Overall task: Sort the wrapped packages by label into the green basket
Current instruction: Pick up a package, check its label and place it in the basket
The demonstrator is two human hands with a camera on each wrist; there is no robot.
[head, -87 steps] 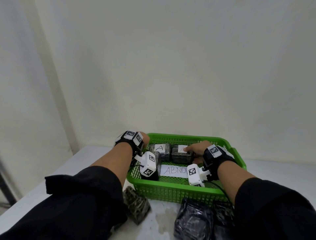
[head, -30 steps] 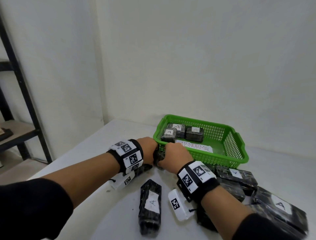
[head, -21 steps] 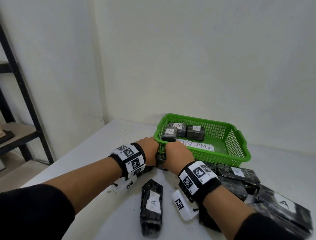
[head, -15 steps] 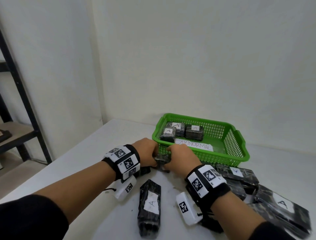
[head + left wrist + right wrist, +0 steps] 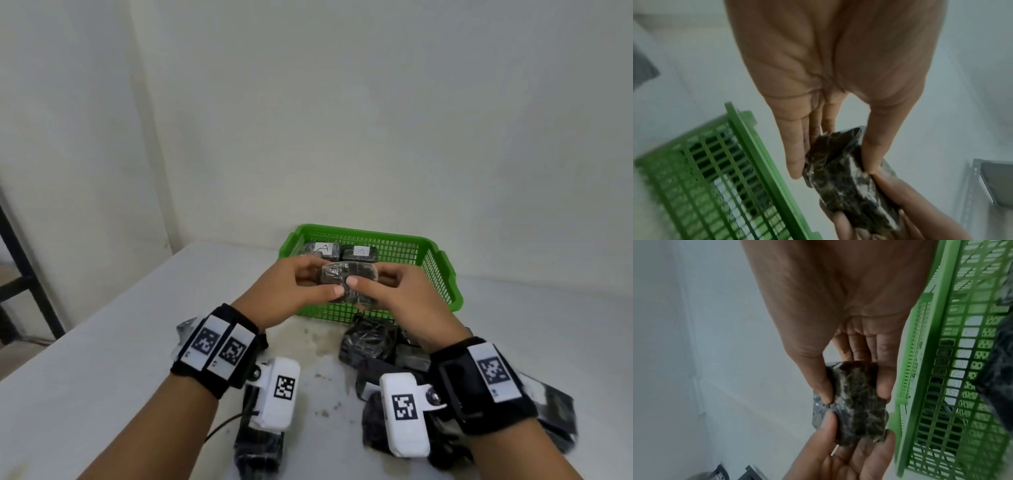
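Observation:
Both hands hold one small dark wrapped package (image 5: pixel 347 279) up in front of the green basket (image 5: pixel 442 270). My left hand (image 5: pixel 308 286) pinches its left end between thumb and fingers; my right hand (image 5: pixel 387 289) pinches the right end. No label shows on the package faces turned to me. The left wrist view shows the package (image 5: pixel 846 175) beside the basket rim (image 5: pixel 756 155). In the right wrist view the package (image 5: pixel 857 400) sits between both thumbs. Two packages labelled A (image 5: pixel 323 247) lie at the basket's back left.
More dark wrapped packages (image 5: pixel 371 341) lie heaped on the white table (image 5: pixel 102 359) under and behind my right wrist, one under the left wrist (image 5: pixel 258 448). A dark metal shelf frame (image 5: pixel 24 274) stands at the far left. Walls close the back.
Both hands have lifted the small package off the table up to the basket's front rim and turned it. The head view has shifted.

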